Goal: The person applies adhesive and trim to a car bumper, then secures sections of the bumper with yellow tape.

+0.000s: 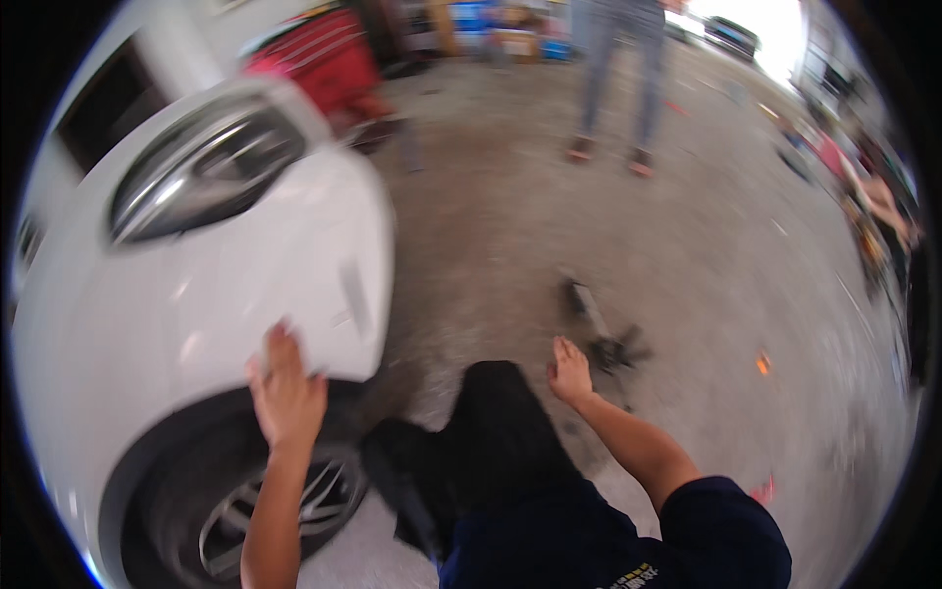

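A white car [314, 236] with a large headlight [211, 167] fills the left side. My left hand [289, 388], fingers stretched and apart, is over the fender just above the front wheel [275, 510]; whether it touches the paint I cannot tell. Nothing shows in it. My right hand [569, 373] is out beyond my right knee with its fingers extended, and I see nothing held there. Close to it on the floor lies a blurred dark tool [601, 329] with a pale shaft and several spread prongs; its exact kind is unclear.
A person [618, 88] in jeans stands on the concrete floor [491, 245] ahead. A red tool chest [319, 64] is behind the car. Assorted gear [878, 216] lines the right wall, a small orange object [763, 364] lies at right, and another car [731, 37] is by the bright doorway.
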Demonstrator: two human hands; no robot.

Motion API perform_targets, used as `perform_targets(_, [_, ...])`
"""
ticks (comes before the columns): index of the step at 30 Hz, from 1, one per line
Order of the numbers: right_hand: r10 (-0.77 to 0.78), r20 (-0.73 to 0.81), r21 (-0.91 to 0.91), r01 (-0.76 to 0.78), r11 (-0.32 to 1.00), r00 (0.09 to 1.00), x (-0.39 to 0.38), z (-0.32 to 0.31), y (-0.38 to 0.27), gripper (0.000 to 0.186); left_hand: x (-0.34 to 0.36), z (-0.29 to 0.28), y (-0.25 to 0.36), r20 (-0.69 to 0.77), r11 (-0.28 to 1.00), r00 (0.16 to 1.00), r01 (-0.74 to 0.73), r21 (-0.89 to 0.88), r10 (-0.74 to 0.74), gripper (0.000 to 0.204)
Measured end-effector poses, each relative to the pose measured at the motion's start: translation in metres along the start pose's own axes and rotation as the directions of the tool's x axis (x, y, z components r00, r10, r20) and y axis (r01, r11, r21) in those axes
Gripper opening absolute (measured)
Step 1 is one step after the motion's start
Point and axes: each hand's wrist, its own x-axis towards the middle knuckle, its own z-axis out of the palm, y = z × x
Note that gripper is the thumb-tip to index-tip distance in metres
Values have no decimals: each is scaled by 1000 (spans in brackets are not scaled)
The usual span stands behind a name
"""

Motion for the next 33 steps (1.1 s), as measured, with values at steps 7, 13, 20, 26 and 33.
perform_targets(7, [759,207,-55,-767,639,617,-272,-55,137,55,3,-13,0,-105,908,914,-402,-120,391,54])
perform_targets(13, [807,590,-416,-861,294,-9,-498,-182,73,48,31,-118,67,-48,357,693,-428,-830,720,27])
perform_targets(20, [908,407,-309,-922,234,94,-445,-296,132,59,46,-176,205,52,64,548,-3,-998,835,23])
perform_targets(26, [959,133,-24,-967,254,249,-238,-280,416,60,-37,-125,219,646,525,455,376,-764,614,35])
perform_targets(33, [952,49,-344,-890,299,301,-117,-239,645,53,-99,-236,329,976,844,107,490,-218,190,35])
